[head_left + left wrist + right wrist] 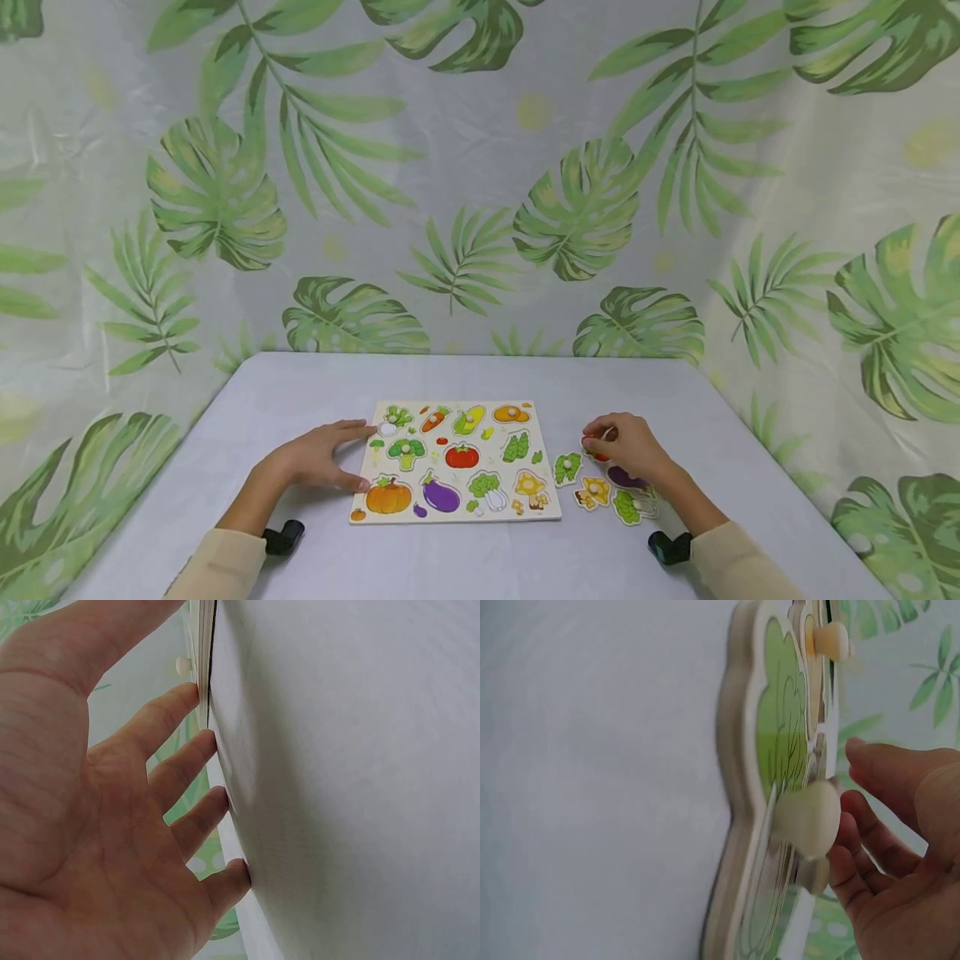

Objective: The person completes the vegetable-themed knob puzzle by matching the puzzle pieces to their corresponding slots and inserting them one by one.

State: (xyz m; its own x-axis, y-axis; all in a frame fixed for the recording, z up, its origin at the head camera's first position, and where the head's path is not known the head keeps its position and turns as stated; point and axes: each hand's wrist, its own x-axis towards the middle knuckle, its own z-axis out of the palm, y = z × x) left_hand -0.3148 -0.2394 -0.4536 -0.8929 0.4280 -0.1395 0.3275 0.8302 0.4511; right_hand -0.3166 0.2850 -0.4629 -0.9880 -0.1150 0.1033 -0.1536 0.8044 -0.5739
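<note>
A wooden vegetable puzzle board lies on the white table. My left hand is at its left side, fingers spread, with thumb and index fingertip touching the edge. In the left wrist view the left hand's other fingertips rest on the table. My right hand is over a red puzzle piece, which it partly covers. Thumb and index finger look slightly apart in the right wrist view. Near that hand lie a green leafy piece, a mushroom piece, an eggplant piece and a bok choy piece.
The loose pieces sit close together, some overlapping, to the right of the board. Their wooden knobs stand up from the faces. A leaf-patterned cloth hangs behind and beside the table.
</note>
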